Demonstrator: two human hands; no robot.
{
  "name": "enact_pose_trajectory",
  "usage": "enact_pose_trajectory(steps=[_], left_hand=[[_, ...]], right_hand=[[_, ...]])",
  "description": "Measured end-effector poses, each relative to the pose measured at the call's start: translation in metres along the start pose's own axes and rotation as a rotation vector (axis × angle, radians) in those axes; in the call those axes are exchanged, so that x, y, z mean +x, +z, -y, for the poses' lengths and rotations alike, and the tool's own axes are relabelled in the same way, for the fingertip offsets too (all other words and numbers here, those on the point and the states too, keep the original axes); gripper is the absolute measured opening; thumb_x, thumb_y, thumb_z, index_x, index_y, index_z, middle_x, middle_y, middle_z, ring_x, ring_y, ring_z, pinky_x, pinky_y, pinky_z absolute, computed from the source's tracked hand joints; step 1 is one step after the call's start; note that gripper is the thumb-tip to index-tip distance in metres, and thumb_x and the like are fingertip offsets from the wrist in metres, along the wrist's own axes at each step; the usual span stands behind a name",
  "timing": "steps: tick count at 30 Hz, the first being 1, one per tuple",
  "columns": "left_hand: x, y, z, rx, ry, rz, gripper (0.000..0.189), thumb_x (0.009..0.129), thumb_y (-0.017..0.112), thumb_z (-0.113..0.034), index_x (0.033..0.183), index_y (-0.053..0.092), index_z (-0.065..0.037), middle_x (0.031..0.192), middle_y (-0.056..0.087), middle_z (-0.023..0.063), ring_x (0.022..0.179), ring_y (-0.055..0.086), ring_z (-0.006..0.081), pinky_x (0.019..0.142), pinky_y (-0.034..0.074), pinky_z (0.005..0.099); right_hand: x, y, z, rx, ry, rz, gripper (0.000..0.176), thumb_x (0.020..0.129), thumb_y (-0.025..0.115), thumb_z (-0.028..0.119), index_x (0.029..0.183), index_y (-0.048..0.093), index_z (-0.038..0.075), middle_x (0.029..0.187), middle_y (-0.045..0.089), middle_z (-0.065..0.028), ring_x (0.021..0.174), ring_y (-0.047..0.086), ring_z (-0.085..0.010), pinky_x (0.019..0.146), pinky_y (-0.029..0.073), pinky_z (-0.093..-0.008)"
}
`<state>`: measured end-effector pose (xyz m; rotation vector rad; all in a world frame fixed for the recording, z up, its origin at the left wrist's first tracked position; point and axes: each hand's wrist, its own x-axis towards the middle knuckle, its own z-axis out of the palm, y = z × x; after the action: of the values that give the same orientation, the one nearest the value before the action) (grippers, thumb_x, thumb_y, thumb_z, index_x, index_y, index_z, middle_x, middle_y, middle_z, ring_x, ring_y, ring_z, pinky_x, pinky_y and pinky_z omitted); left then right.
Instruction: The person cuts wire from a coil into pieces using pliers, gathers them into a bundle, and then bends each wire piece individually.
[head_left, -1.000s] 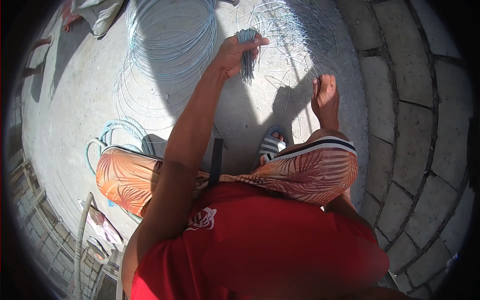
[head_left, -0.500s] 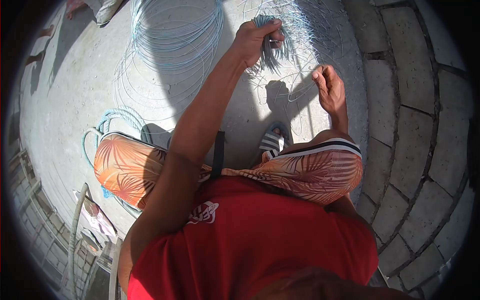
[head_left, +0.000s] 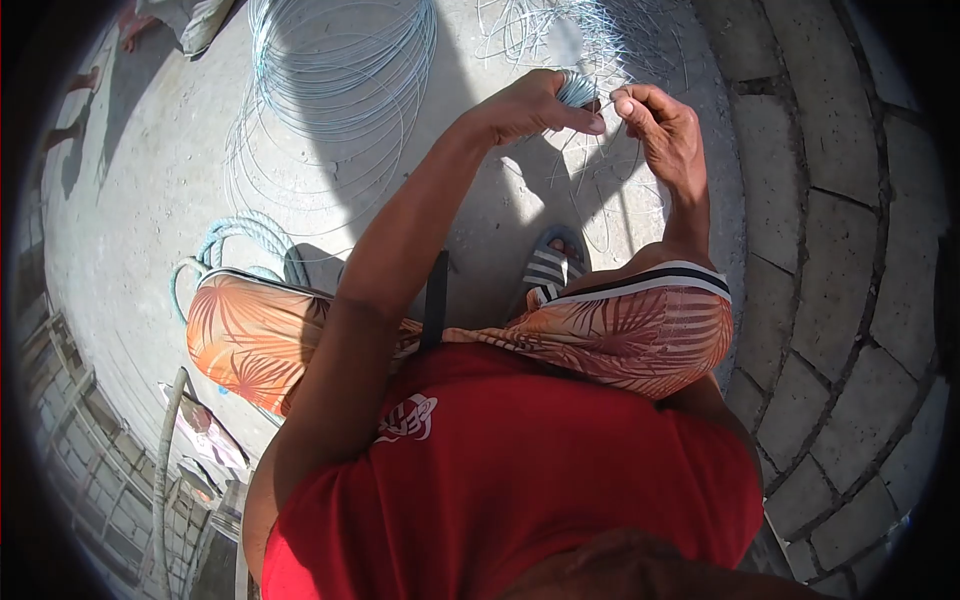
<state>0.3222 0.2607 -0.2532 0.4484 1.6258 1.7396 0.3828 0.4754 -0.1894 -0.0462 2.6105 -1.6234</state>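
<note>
My left hand point(head_left: 540, 108) is closed around a bundle of cut wires point(head_left: 577, 90), thin and grey-blue, their ends bunched toward my right hand. Close beside it, my right hand point(head_left: 668, 132) pinches a thin wire between thumb and forefinger; most of that strand is too fine to follow. Beyond both hands lies a loose pile of cut wire pieces point(head_left: 610, 42) on the concrete floor. Some single strands are scattered below the hands, near my sandalled foot point(head_left: 556, 258).
A large loose coil of wire point(head_left: 345, 60) lies on the floor at the upper left. Thick blue rope point(head_left: 250, 240) is by my left knee. A block wall point(head_left: 815, 240) runs along the right. Another person's foot point(head_left: 205, 25) shows at the top left.
My left hand has come down and nearer with the bundle, which has turned sideways. My right hand has risen to meet it, so the two are now almost touching.
</note>
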Motion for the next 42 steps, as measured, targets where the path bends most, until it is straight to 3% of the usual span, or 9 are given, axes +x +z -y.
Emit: enact_pose_trajectory(steps=[4, 12, 18, 21, 28, 33, 37, 40, 42], left_hand=[[0.007, 0.025, 0.008, -0.221, 0.002, -0.009, 0.039, 0.081, 0.085, -0.031, 0.1, 0.07, -0.001, 0.088, 0.071, 0.0063, 0.08, 0.067, 0.0119, 0.078, 0.053, 0.027], [0.017, -0.014, 0.016, -0.803, 0.146, -0.24, 0.022, 0.093, 0.075, -0.02, 0.083, 0.072, -0.001, 0.075, 0.07, 0.0091, 0.068, 0.069, 0.019, 0.065, 0.057, 0.0324], [0.01, 0.014, 0.01, -0.261, 0.115, -0.326, 0.042, 0.087, 0.081, -0.043, 0.086, 0.073, -0.002, 0.076, 0.07, 0.0047, 0.07, 0.065, 0.0118, 0.069, 0.055, 0.0272], [0.007, 0.041, 0.016, -0.07, 0.187, -0.034, 0.035, 0.082, 0.086, -0.034, 0.099, 0.073, -0.005, 0.08, 0.067, -0.0005, 0.074, 0.06, 0.0073, 0.072, 0.049, 0.0254], [0.001, 0.038, 0.009, 0.029, 0.049, -0.139, 0.037, 0.077, 0.086, -0.027, 0.1, 0.069, -0.004, 0.088, 0.068, 0.0014, 0.08, 0.063, 0.0096, 0.072, 0.052, 0.0276], [0.012, 0.006, 0.021, -0.422, 0.303, -0.226, 0.018, 0.087, 0.08, -0.011, 0.1, 0.069, -0.004, 0.089, 0.073, 0.0033, 0.08, 0.067, 0.0102, 0.073, 0.054, 0.0259], [0.016, -0.042, 0.02, -0.663, 0.472, -0.395, 0.008, 0.093, 0.073, -0.009, 0.096, 0.066, -0.005, 0.08, 0.066, 0.0039, 0.072, 0.064, 0.0142, 0.075, 0.057, 0.0326], [0.015, -0.056, 0.068, -0.634, -0.117, -0.79, 0.008, 0.096, 0.07, -0.01, 0.092, 0.064, -0.007, 0.08, 0.065, 0.0053, 0.071, 0.063, 0.015, 0.076, 0.057, 0.0347], [0.008, -0.064, 0.095, -0.82, -0.208, -0.635, 0.008, 0.096, 0.071, -0.01, 0.094, 0.063, -0.007, 0.083, 0.068, 0.0066, 0.076, 0.066, 0.0189, 0.074, 0.058, 0.0377]], right_hand=[[0.008, 0.012, -0.01, -0.121, -0.184, -0.11, 0.031, 0.098, 0.071, 0.032, 0.109, 0.077, 0.004, 0.084, 0.069, -0.0059, 0.068, 0.062, -0.0108, 0.061, 0.05, -0.0276], [-0.028, 0.002, -0.059, 0.023, 0.171, 0.156, 0.035, 0.098, 0.071, 0.032, 0.114, 0.075, 0.001, 0.076, 0.065, -0.0018, 0.068, 0.058, -0.0084, 0.061, 0.047, -0.0244], [-0.021, 0.013, -0.076, 0.61, 0.404, -0.14, 0.016, 0.097, 0.072, 0.018, 0.095, 0.065, 0.004, 0.07, 0.06, -0.0019, 0.055, 0.053, -0.0099, 0.051, 0.045, -0.0266], [0.001, 0.009, -0.099, 1.146, 0.358, -0.053, 0.018, 0.103, 0.063, 0.017, 0.089, 0.06, 0.006, 0.069, 0.06, -0.0034, 0.055, 0.056, -0.0139, 0.054, 0.052, -0.0288], [-0.001, 0.03, -0.133, 1.447, 0.573, -0.413, 0.017, 0.105, 0.057, 0.015, 0.093, 0.059, 0.003, 0.071, 0.061, -0.0061, 0.062, 0.062, -0.0168, 0.053, 0.054, -0.0281], [-0.051, 0.044, -0.154, -0.383, 0.58, -0.347, 0.062, 0.088, 0.072, 0.056, 0.107, 0.063, -0.002, 0.088, 0.07, -0.016, 0.084, 0.071, -0.0293, 0.074, 0.056, -0.0384], [-0.07, 0.076, -0.162, -0.816, 0.535, -0.259, 0.073, 0.072, 0.08, 0.062, 0.104, 0.066, -0.002, 0.102, 0.069, -0.0216, 0.097, 0.07, -0.0394, 0.087, 0.056, -0.0469], [-0.055, 0.079, -0.163, -0.756, 0.48, -0.236, 0.067, 0.072, 0.082, 0.056, 0.102, 0.067, -0.002, 0.099, 0.07, -0.0216, 0.094, 0.071, -0.0382, 0.085, 0.057, -0.0459], [-0.054, 0.077, -0.172, -0.77, 0.41, -0.203, 0.047, 0.078, 0.078, 0.043, 0.097, 0.069, 0.001, 0.095, 0.071, -0.0204, 0.09, 0.071, -0.0374, 0.084, 0.057, -0.0455]])
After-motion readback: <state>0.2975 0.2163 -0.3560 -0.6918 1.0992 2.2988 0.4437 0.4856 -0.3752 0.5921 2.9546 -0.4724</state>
